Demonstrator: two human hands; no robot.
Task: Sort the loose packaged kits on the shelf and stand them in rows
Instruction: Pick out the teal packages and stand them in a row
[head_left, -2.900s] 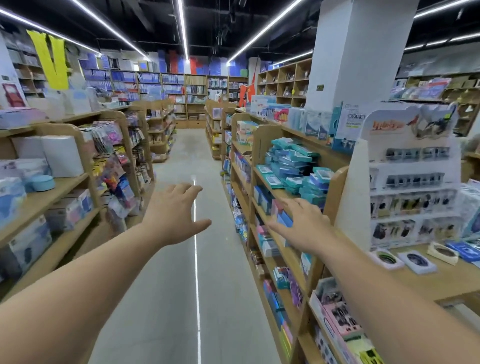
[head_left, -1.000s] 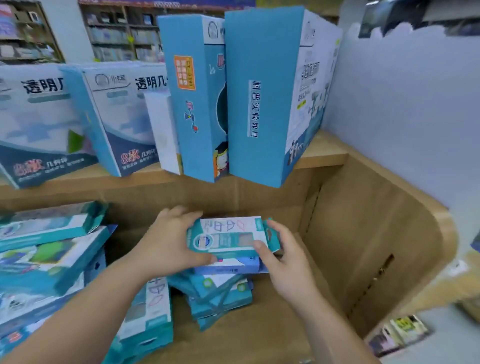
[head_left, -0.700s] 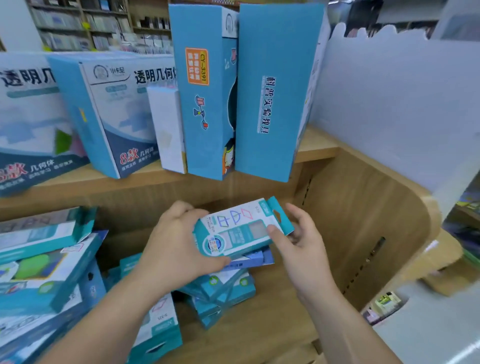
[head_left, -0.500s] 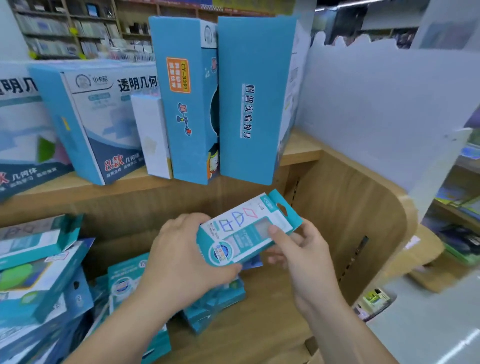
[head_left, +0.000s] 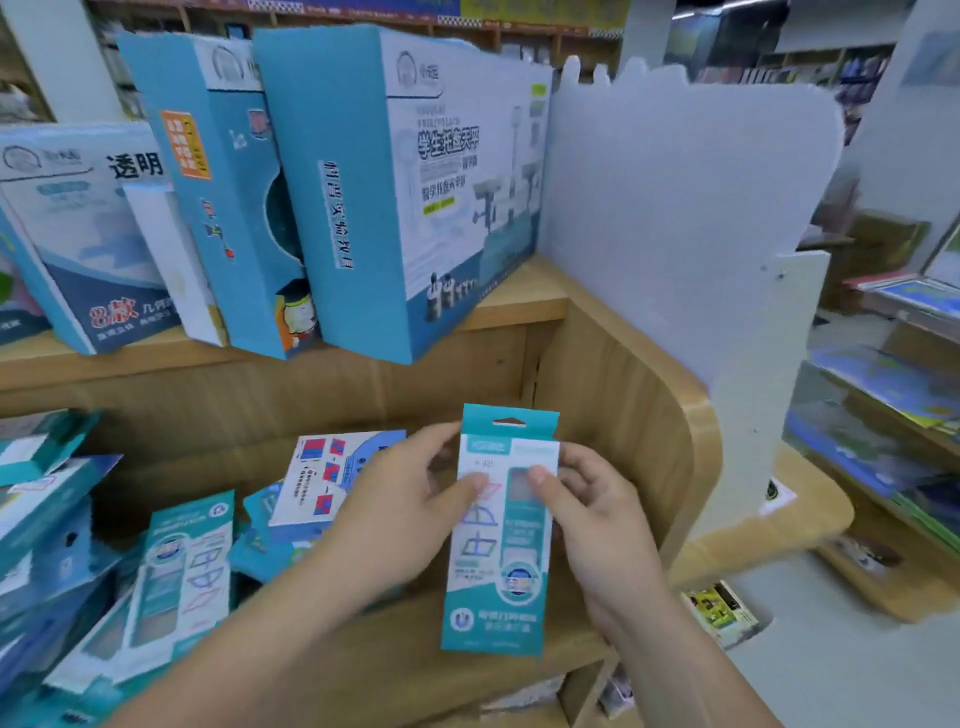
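Note:
A slim teal and white packaged kit (head_left: 498, 561) stands upright in the air over the right end of the lower wooden shelf (head_left: 395, 660). My left hand (head_left: 400, 514) grips its left edge, thumb on the front. My right hand (head_left: 592, 514) pinches its right edge near the top. Behind them a white kit with red and blue squares (head_left: 327, 478) leans on a loose heap of teal kits. Another flat teal kit (head_left: 182, 571) lies to the left.
Large blue boxes (head_left: 395, 192) stand on the upper shelf, overhanging its edge. A curved wooden end panel (head_left: 649, 415) closes the shelf on the right, with a grey display board (head_left: 675, 218) above it. Stacked teal boxes (head_left: 36, 499) fill the left side.
The kit has been lifted off the heap and turned from lying sideways to standing upright between both hands. The view has shifted right and closer.

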